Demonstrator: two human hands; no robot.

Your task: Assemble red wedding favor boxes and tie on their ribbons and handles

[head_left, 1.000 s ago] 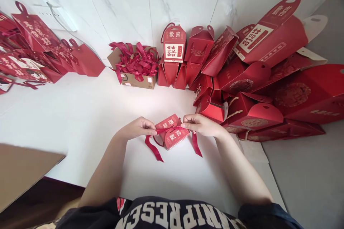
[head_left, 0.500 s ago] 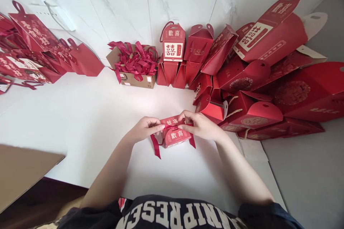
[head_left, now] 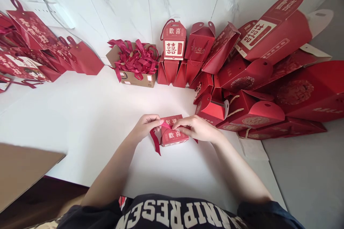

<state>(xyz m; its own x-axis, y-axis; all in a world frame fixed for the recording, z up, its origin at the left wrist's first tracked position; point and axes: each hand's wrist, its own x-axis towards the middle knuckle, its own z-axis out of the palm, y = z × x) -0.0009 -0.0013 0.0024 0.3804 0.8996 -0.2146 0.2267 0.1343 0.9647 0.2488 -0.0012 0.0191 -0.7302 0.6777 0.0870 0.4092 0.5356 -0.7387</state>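
Observation:
A small red gift box (head_left: 175,136) with white Chinese lettering sits on the white table before me. A dark red ribbon (head_left: 155,142) crosses its top, one tail hanging down at the left and a bit of the other showing at the right. My left hand (head_left: 148,125) pinches the ribbon between thumb and fingers at the box's left side. Over the top right of the box, my right hand (head_left: 197,128) has its thumb and fingers closed on the ribbon near the middle. Its fingers partly hide the ribbon there.
A cardboard box (head_left: 139,80) full of loose red ribbons stands by the wall. Many red gift boxes (head_left: 249,112) are piled at the right, and red gift bags (head_left: 86,59) at the left. A cardboard flap (head_left: 27,171) juts in at lower left.
My right hand has moved from the box's top edge to the ribbon near the middle. My left hand now draws ribbon slightly leftward. The box has shifted a little left.

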